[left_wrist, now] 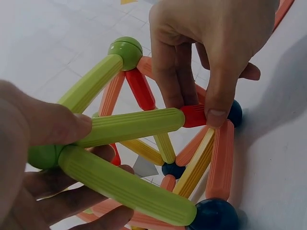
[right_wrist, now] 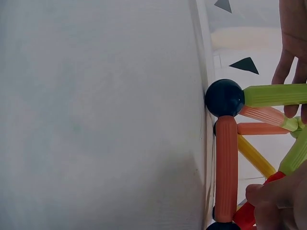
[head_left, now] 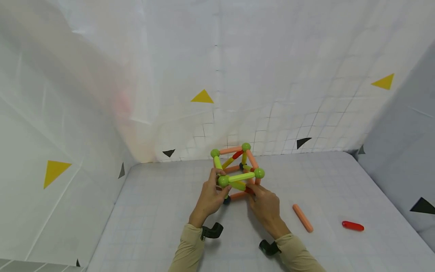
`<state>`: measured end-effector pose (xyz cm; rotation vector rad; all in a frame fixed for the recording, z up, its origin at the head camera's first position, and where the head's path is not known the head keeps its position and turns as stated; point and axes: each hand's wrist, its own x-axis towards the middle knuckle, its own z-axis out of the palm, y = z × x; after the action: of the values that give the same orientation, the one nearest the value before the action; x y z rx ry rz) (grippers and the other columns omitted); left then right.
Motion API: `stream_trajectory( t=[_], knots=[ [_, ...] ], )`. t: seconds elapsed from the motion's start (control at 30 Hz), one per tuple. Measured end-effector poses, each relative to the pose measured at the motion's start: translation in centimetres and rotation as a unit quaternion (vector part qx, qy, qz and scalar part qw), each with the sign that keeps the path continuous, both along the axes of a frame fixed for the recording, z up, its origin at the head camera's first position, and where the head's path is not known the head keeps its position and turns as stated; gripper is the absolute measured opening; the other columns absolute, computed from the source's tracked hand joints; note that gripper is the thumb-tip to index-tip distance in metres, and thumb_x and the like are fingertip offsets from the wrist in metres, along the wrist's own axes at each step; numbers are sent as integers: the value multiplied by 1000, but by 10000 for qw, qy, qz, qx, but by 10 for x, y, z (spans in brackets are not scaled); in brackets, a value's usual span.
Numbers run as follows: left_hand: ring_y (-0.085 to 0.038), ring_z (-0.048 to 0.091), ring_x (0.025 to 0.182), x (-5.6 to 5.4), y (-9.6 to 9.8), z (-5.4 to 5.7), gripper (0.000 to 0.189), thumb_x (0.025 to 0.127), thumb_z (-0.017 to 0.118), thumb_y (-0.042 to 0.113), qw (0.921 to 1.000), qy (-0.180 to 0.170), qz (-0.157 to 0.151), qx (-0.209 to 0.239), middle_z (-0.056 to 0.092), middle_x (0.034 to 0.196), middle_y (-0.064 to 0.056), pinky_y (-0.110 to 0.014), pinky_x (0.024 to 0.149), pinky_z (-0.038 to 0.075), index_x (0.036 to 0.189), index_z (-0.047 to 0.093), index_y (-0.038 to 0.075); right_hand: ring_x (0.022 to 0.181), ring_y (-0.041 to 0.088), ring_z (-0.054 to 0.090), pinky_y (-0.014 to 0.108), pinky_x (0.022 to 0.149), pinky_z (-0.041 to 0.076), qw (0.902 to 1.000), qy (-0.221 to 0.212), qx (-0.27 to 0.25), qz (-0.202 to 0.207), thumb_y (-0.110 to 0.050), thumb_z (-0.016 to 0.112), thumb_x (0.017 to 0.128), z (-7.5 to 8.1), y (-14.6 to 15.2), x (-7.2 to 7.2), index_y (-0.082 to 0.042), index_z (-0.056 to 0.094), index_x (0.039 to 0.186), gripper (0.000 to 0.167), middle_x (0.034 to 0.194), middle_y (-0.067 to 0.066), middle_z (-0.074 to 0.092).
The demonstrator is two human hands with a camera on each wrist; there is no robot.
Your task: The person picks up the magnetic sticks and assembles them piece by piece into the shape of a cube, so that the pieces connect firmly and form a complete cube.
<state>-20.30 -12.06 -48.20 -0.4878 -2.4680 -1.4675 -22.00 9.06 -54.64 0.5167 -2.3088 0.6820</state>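
A box-shaped frame of magnetic sticks and balls stands on the table, with green balls (head_left: 259, 173) at its upper corners and dark blue balls (left_wrist: 216, 214) at the lower ones. At the near upper corner, my left hand (head_left: 208, 197) holds a green ball (head_left: 223, 181), its thumb against a slanting green stick (left_wrist: 134, 125) and its fingers spread beneath. That slanting stick runs from this ball to a short red stick (left_wrist: 193, 116), which my right hand (head_left: 266, 206) pinches between thumb and fingers, close to a lower corner of the frame.
To the right of the hands lie a loose orange stick (head_left: 303, 218) and a short red stick (head_left: 353, 226) on the white table (head_left: 153, 211). A pale wall (head_left: 163, 94) with yellow and black triangles rises behind the frame.
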Motion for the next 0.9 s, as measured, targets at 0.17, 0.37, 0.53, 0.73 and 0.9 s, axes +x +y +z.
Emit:
stream_trajectory(
  t=[0.17,0.37,0.53,0.73,0.9],
  knots=[
    [-22,73,104,1,1,1,43,98,75,5,10000,11,34,-72,73,118,-12,-37,85,60,130,47,11,63,34,74,45,51,57,10000,-38,-61,67,3,97,66,0,0,-1,-7,80,107,45,91,17,81],
    [-22,73,103,1,2,0,43,98,75,5,9998,79,82,-146,73,117,-11,-34,85,60,130,47,12,70,33,77,46,57,60,9992,-248,-230,204,4,94,70,-1,1,-1,-6,81,110,44,93,17,81],
    [-23,73,104,1,2,0,43,98,75,5,9999,58,88,-134,73,118,-12,-35,85,60,130,47,10,69,31,77,44,59,60,9984,-398,-289,268,5,91,74,-2,0,-2,-6,81,112,41,91,17,81],
    [-23,72,105,1,2,0,43,98,75,5,9998,25,123,-132,72,119,-12,-37,86,60,130,47,10,68,29,76,44,60,60,9977,-498,-315,334,5,91,74,-2,1,-2,-6,80,113,42,94,18,81],
    [-23,72,104,1,3,0,43,97,75,5,9998,60,144,-136,73,119,-12,-36,86,60,129,47,11,62,21,70,39,57,57,9972,-517,-325,428,5,91,74,-3,3,-4,-7,81,113,42,93,16,81]
  ],
)
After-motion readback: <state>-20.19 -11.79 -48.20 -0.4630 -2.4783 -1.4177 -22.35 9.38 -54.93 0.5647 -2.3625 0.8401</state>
